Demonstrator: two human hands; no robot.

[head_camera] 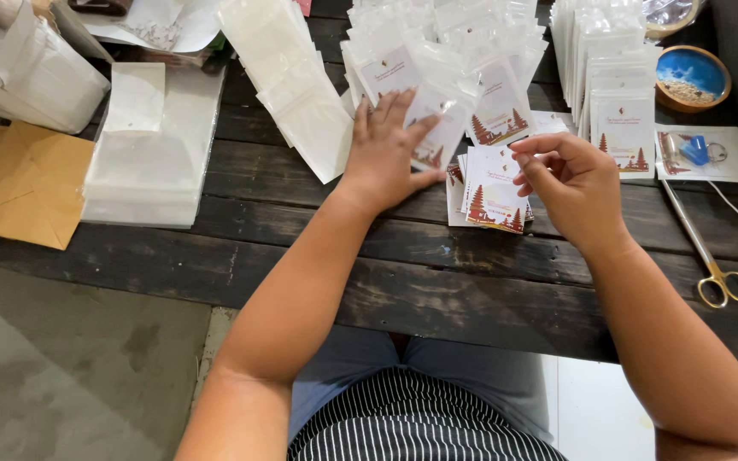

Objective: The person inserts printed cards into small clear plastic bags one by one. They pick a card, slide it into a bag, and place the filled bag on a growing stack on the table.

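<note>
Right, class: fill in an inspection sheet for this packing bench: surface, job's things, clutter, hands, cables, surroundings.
Surface: dark plank table, worn.
Job's things: printed cards stacked between the hands; bagged cards in rows behind; clear bags fanned at left.
Clutter: scissors, blue bowl, brown envelope, bag stack.
Hands: left hand flat on a bagged card; right hand pinched, contents unclear.
Cables: nothing seen.
Surroundings: grey floor.
</note>
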